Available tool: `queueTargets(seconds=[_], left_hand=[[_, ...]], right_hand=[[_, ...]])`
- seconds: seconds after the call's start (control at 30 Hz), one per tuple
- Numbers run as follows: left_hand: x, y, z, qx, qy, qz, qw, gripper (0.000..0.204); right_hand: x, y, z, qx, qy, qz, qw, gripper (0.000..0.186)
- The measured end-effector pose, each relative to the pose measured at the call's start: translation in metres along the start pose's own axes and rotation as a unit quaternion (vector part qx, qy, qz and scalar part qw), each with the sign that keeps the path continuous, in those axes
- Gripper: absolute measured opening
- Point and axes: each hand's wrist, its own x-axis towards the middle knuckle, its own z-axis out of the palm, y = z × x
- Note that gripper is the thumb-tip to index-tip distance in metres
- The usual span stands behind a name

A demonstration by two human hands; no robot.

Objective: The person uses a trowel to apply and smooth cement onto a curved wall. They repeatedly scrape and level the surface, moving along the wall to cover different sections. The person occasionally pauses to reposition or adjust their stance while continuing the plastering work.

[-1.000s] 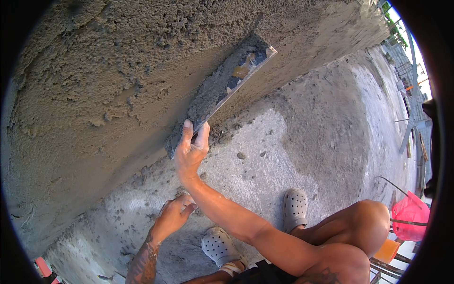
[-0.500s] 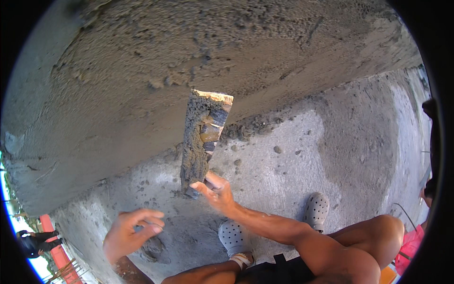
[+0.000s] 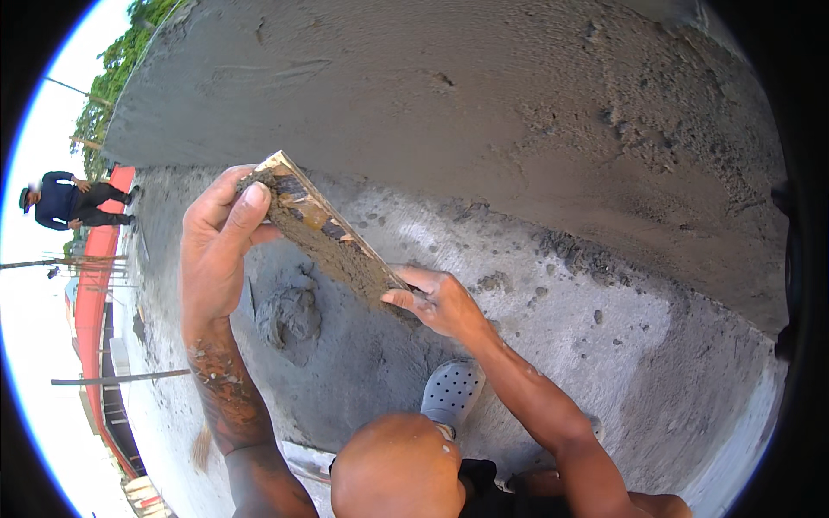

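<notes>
A short wooden board (image 3: 318, 223), its face caked with wet grey mortar, is held aslant above the floor. My left hand (image 3: 223, 242) grips its upper left end, thumb over the mortar. My right hand (image 3: 427, 306) holds the lower right end between thumb and fingers. Below and left lies a lump of mortar (image 3: 289, 319) on the concrete floor (image 3: 553, 345). The wall (image 3: 475, 86) carries grey render, smooth on the left and rough on the right. My shoe (image 3: 451, 393) is under me, beside a bare knee (image 3: 397, 470).
At far left a person in dark clothes (image 3: 59, 203) stands by a long red structure (image 3: 95, 319). Poles (image 3: 121, 380) stick out there, with green trees (image 3: 121, 60) behind. A straw broom (image 3: 200, 447) lies at lower left. Mortar crumbs run along the wall's foot.
My view has swung leftward, showing the person and trees more fully. The board has left the wall and tilted the other way. My left hand, free earlier, has taken its other end.
</notes>
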Motion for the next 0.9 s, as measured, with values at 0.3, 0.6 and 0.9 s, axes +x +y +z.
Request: queueTargets(seconds=[0.3, 0.6, 0.9], left_hand=[[-0.081, -0.026, -0.058, -0.088, 0.143, -0.036, 0.985, 0.048], [-0.137, 0.025, -0.112, 0.155, 0.160, -0.057, 0.973, 0.038], [-0.146, 0.036, -0.154, 0.232, 0.364, -0.033, 0.901, 0.031]], right_hand=[[0.028, -0.014, 0.061, -0.057, -0.154, -0.022, 0.986, 0.044], [0.037, -0.046, 0.095, -0.075, -0.227, -0.124, 0.963, 0.049], [-0.030, 0.066, -0.027, -0.103, 0.040, 0.111, 0.988, 0.047]])
